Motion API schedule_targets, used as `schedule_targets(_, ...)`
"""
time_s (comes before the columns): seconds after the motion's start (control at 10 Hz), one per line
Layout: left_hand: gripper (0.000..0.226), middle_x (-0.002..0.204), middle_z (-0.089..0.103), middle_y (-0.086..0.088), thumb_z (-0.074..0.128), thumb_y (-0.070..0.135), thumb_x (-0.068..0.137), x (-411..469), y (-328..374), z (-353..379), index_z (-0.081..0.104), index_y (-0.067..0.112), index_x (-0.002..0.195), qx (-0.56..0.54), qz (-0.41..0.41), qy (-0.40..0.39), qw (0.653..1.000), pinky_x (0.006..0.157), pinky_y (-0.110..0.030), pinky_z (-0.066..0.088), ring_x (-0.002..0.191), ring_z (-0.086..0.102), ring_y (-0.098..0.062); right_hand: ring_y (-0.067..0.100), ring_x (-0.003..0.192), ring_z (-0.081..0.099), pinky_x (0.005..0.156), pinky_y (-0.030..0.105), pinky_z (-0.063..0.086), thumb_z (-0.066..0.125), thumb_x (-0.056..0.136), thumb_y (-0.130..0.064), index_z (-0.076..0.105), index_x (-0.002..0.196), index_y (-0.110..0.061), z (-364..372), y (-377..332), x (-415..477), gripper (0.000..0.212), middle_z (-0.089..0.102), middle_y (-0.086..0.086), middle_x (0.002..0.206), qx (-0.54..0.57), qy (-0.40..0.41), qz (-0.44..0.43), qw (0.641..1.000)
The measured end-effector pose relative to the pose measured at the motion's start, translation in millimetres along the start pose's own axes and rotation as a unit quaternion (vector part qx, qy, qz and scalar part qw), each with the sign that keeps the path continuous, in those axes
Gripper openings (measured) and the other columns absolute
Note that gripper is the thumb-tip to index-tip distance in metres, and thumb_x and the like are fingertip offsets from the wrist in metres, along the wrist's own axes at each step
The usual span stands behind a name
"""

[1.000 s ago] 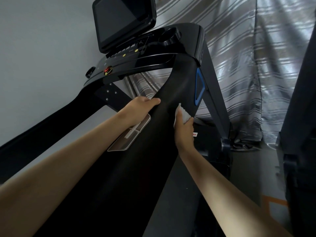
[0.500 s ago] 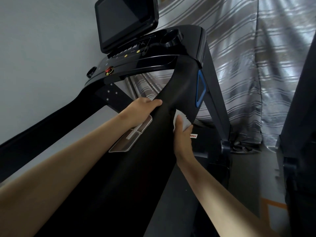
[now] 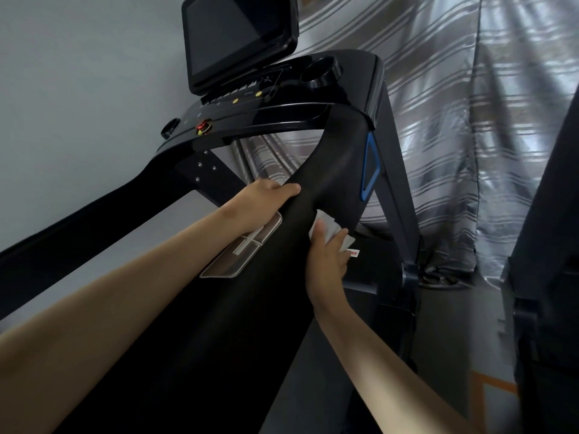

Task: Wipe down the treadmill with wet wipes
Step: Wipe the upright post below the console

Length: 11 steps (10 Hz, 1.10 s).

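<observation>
Treadmill (image 3: 194, 355), black and glossy, fills most of the view from above. It has two handrails: the near handrail (image 3: 250, 308) runs from the bottom edge up to the console (image 3: 282, 117), and the far one crosses the left side. Compared with a second ago, the right hand (image 3: 326, 264) and its white wet wipe (image 3: 330, 228) sit a little lower on the near rail, closer to the viewer. The left hand (image 3: 260, 202) has kept its place.

Behind are one plain grey wall (image 3: 78, 89) on the left and one silver-striped curtain (image 3: 470, 120) on the right. One dark screen (image 3: 238, 36) rises over the console.

Two bare forearms reach in from the bottom — one hand on each side of the rail. The left hand's fingers curl over the rail's left edge with the thumb on top, gripping it just above one silver sensor plate (image 3: 244, 249).

The right hand grips the wipe against the rail's right edge. Its thumb presses on the wipe's upper face and the other fingers curl beneath. Crumpled wipe sticks out beyond the fingertips toward the console. One blue triangular trim (image 3: 371, 167) lies just past it.

Smaller still — two round cup holders (image 3: 319, 72), two yellow buttons (image 3: 258, 94) and one red knob (image 3: 203, 128).
</observation>
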<state>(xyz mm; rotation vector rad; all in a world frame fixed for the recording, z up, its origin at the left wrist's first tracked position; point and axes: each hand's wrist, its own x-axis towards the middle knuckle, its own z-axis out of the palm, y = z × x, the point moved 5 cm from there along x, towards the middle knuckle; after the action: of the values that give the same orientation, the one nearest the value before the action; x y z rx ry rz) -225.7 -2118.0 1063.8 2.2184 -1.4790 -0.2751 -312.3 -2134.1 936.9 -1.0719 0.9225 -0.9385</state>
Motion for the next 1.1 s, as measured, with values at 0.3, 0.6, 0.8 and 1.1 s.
schedule_targets(0.3,0.075,0.127,0.057,-0.03,0.017,0.05,0.104,-13.1,-4.3,-10.7,0.056,-0.01,0.126,-0.14,-0.034,0.063,0.988,0.109,-0.038,0.035,0.123,0.053,-0.035,0.017,0.151,0.002,0.122,0.041,0.001,0.048,0.1,-0.036,0.041,0.147,-0.021,16.1,-93.4,28.8,0.05,0.024,0.0,0.161,-0.253,-0.076,-0.369,0.891)
schedule_targets(0.6,0.034,0.077,0.05,0.002,0.032,0.008,0.104,-14.8,-9.5,-7.1,0.055,-0.006,0.124,-0.087,-0.031,0.016,0.996,0.054,-0.012,0.038,0.063,0.046,-0.005,0.005,0.141,0.024,0.119,0.044,0.017,0.053,0.097,-0.037,0.065,0.121,-0.032,9.5,-87.8,28.8,0.028,0.054,-0.023,0.124,-0.195,-0.152,-0.414,0.876)
schedule_targets(0.8,0.035,0.103,0.06,-0.009,0.037,0.001,0.102,-6.4,-16.3,-3.6,0.046,-0.006,0.136,-0.213,-0.041,0.002,0.976,0.064,-0.01,0.05,0.08,0.061,-0.015,0.009,0.138,0.033,0.12,0.037,0.009,0.037,0.075,-0.078,0.071,0.109,-0.038,22.2,-97.4,30.4,0.062,0.058,-0.016,0.131,-0.268,-0.09,-0.425,0.86)
schedule_targets(1.1,0.032,0.107,0.057,-0.013,0.04,0.008,0.102,-13.8,-15.6,-14.9,0.048,0.001,0.132,-0.055,-0.029,0.06,0.996,0.059,-0.015,0.032,0.088,0.054,-0.02,0.008,0.141,0.028,0.121,0.035,0.001,0.044,0.089,-0.052,0.063,0.129,-0.026,11.9,-97.3,52.9,0.051,0.051,-0.009,0.142,-0.27,-0.151,-0.424,0.851)
